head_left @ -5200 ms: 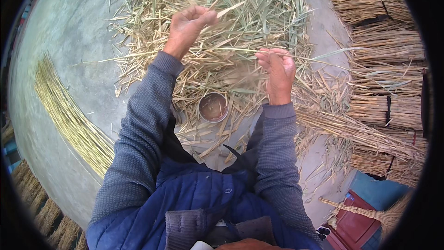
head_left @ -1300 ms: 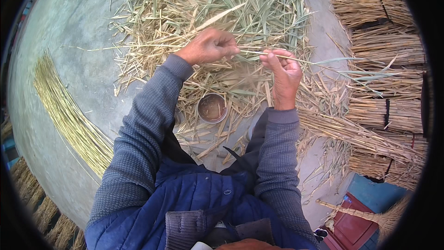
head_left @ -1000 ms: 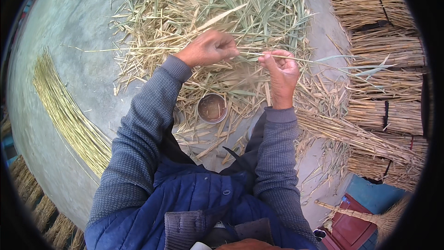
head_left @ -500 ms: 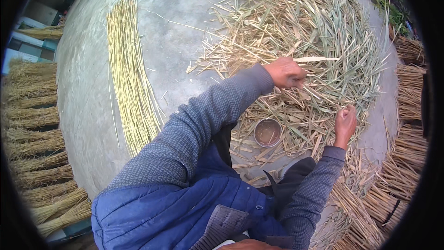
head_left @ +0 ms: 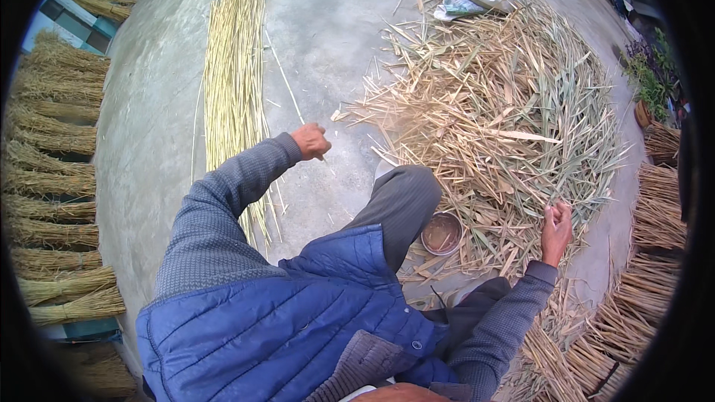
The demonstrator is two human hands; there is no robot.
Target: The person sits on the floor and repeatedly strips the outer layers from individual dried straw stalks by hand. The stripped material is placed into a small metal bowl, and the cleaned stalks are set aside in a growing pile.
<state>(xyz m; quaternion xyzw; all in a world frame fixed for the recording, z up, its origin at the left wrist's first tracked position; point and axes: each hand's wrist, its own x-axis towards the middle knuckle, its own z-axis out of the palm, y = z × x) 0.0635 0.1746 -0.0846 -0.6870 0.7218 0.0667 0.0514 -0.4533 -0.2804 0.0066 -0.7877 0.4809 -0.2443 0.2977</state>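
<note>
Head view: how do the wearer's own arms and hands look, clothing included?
The left hand and right hand are bare, without gloves. The sleeves are grey-blue with a fine textured pattern, ending in plain cuffs, and come out of a quilted blue vest.

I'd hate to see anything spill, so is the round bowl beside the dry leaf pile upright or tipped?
Upright: the round bowl has its open mouth facing up. How full it is, I cannot tell.
</note>
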